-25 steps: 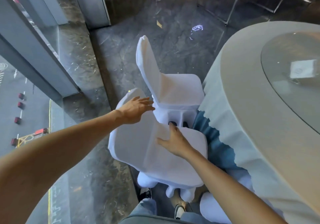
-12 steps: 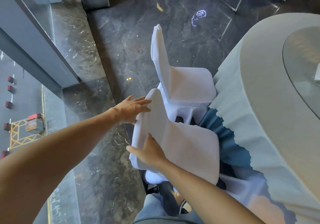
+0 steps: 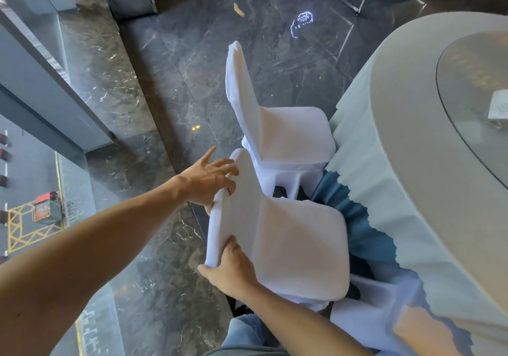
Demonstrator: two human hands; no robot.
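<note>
Since half a second ago, both hands have been shifted onto the backrest edge of the chair (image 3: pixel 288 245): it is gripped by the left hand (image 3: pixel 211 182) at its far end and by the right hand (image 3: pixel 233 270) at its near end. That edge runs 12 to 6 o'clock. The seat lies at 3 o'clock of both hands, toward the counter (image 3: pixel 406 163), so a push that way is judged next.

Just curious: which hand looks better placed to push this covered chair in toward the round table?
Probably the left hand: its palm sits behind the backrest, away from the table; the right hand only grips its near edge.
</note>
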